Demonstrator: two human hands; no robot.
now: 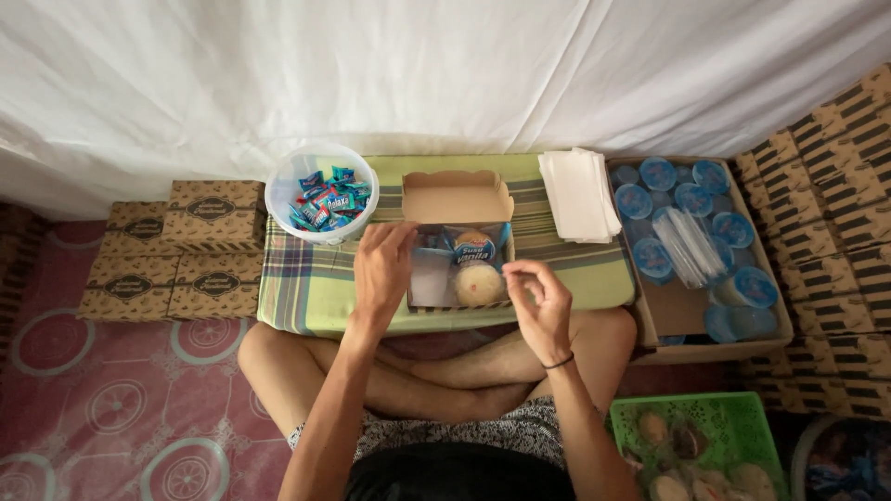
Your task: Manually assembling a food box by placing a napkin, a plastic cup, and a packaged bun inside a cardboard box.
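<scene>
An open brown cardboard snack box (456,197) sits on a low table covered with a green plaid cloth (306,288). Inside it are a round pale cake (479,283) and a wrapped bun with a blue label (474,249). My left hand (382,267) rests on the box's left side, fingers reaching into it. My right hand (538,301) hovers just right of the box, fingertips pinched together, and I cannot tell if anything is in them. My crossed legs lie under the table's front edge.
A clear plastic tub of blue-wrapped candies (322,195) stands left of the box. A white napkin stack (579,194) lies right. A carton of sealed water cups and straws (691,243) sits further right. Closed printed boxes (176,246) pile left and right. A green basket of pastries (701,445) is lower right.
</scene>
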